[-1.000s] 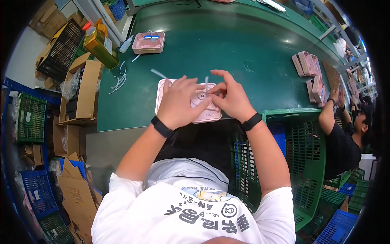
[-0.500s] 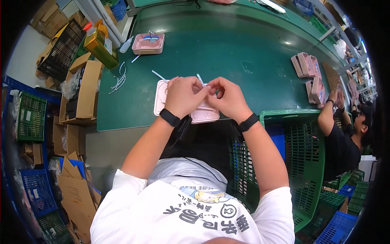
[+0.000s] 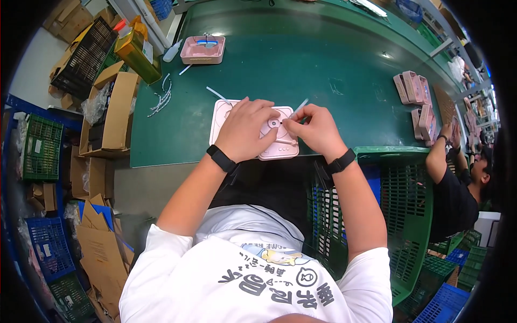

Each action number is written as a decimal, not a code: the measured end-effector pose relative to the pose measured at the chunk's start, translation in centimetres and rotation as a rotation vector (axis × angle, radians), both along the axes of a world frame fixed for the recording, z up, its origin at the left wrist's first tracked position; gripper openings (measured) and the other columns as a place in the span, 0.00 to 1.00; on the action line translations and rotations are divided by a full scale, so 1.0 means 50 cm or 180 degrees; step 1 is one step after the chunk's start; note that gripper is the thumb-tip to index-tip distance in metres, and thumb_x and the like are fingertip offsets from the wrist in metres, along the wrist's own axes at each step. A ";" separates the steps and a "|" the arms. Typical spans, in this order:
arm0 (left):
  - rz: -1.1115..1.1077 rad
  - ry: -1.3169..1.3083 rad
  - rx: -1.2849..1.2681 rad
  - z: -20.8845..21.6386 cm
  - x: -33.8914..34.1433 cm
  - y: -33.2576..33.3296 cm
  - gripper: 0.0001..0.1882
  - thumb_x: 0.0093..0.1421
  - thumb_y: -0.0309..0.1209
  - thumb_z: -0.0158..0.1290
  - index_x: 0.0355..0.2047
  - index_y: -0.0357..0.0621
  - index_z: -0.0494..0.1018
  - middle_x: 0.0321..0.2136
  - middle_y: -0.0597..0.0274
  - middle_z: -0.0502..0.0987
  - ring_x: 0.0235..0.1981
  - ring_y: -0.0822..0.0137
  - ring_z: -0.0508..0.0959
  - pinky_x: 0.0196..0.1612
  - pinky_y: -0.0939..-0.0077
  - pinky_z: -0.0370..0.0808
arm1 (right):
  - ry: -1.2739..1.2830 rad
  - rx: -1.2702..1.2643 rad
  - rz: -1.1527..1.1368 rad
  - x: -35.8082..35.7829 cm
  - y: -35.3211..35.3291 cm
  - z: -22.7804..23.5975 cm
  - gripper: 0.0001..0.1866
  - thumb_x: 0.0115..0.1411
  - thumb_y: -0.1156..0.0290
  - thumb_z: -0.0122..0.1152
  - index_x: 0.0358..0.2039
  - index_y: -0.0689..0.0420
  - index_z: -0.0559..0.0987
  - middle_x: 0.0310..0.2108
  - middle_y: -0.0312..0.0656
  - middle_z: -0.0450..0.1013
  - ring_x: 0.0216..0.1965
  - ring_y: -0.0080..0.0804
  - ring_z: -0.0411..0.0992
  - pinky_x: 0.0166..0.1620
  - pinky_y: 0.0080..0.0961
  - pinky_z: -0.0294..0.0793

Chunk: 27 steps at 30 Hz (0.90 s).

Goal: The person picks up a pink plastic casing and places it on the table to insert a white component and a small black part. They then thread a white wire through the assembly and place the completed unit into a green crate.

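A pale pink panel (image 3: 218, 126), shaped like the top of a small record player with round recesses and small buttons, lies at the table's near edge. My left hand (image 3: 246, 128) rests on it with fingers stretched out, covering much of its middle. At the panel's right side my right hand (image 3: 315, 129) is closed in a pinch, fingertips near a round pink hub (image 3: 274, 123). A thin pale strip (image 3: 299, 108) sticks up from that pinch. Another pale strip (image 3: 218, 95) protrudes behind the panel. What lies under my left palm is hidden.
An open pink case (image 3: 202, 60) with wires stands at the back left, near a bottle (image 3: 172, 52) and a metal can (image 3: 139, 56). Loose white strips (image 3: 161, 99) lie on the green table. More pink cases (image 3: 412, 89) stand right; a green crate (image 3: 401, 215) sits beside me.
My hands have come apart from where they met above the panel. The left has flattened onto it; the right has shifted right with the strip, uncovering the hub. The whole view has shifted slightly.
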State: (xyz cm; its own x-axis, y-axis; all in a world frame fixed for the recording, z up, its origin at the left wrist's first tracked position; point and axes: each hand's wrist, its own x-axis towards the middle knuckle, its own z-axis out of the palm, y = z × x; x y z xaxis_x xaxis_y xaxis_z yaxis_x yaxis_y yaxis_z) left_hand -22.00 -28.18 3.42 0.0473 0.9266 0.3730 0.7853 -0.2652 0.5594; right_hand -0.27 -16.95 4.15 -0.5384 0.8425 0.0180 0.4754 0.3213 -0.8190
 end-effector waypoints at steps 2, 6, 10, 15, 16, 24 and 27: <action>-0.0021 0.0090 -0.0019 -0.005 -0.001 -0.003 0.16 0.66 0.34 0.64 0.54 0.46 0.84 0.64 0.51 0.82 0.67 0.45 0.79 0.80 0.38 0.66 | 0.0009 -0.0121 0.0024 0.004 0.005 -0.007 0.13 0.62 0.64 0.82 0.36 0.61 0.90 0.31 0.35 0.85 0.27 0.19 0.73 0.34 0.22 0.73; 0.0047 0.0108 0.0101 -0.004 0.006 -0.009 0.15 0.66 0.34 0.63 0.52 0.46 0.84 0.61 0.52 0.84 0.65 0.46 0.81 0.79 0.39 0.66 | 0.0083 -0.0028 0.0105 0.000 -0.007 0.005 0.11 0.63 0.65 0.82 0.39 0.58 0.90 0.34 0.34 0.83 0.29 0.19 0.73 0.35 0.22 0.73; 0.0105 0.0151 0.0150 -0.004 0.011 -0.008 0.15 0.65 0.33 0.63 0.51 0.47 0.84 0.60 0.52 0.85 0.64 0.47 0.82 0.79 0.39 0.67 | 0.0096 0.0180 0.0416 0.010 -0.001 0.011 0.10 0.64 0.66 0.81 0.40 0.57 0.90 0.38 0.35 0.81 0.31 0.19 0.73 0.36 0.22 0.75; 0.0152 0.0205 0.0248 -0.005 0.018 -0.009 0.15 0.65 0.32 0.62 0.51 0.46 0.84 0.59 0.52 0.85 0.64 0.47 0.82 0.79 0.39 0.67 | 0.0125 0.0068 0.0529 0.010 -0.003 0.008 0.10 0.67 0.68 0.77 0.43 0.60 0.87 0.40 0.37 0.77 0.36 0.24 0.75 0.40 0.26 0.78; 0.0160 0.0223 0.0267 -0.004 0.019 -0.008 0.15 0.65 0.32 0.62 0.51 0.46 0.84 0.59 0.52 0.85 0.63 0.47 0.82 0.79 0.39 0.67 | 0.0119 0.0062 0.0528 0.010 -0.004 0.005 0.10 0.67 0.68 0.77 0.43 0.60 0.87 0.40 0.37 0.77 0.36 0.24 0.75 0.40 0.26 0.78; 0.0177 0.0231 0.0321 -0.004 0.021 -0.009 0.14 0.64 0.32 0.62 0.50 0.45 0.84 0.58 0.52 0.85 0.62 0.48 0.83 0.78 0.39 0.68 | -0.0130 0.0960 0.0702 -0.008 -0.021 0.000 0.07 0.72 0.72 0.69 0.46 0.61 0.81 0.41 0.48 0.77 0.38 0.48 0.79 0.46 0.38 0.81; 0.0174 0.0234 0.0321 -0.008 0.021 -0.006 0.14 0.64 0.31 0.62 0.50 0.46 0.84 0.58 0.52 0.85 0.61 0.48 0.83 0.78 0.39 0.68 | -0.0459 0.0996 0.0773 -0.011 -0.020 0.011 0.08 0.72 0.71 0.69 0.45 0.61 0.81 0.41 0.51 0.77 0.39 0.53 0.79 0.46 0.41 0.81</action>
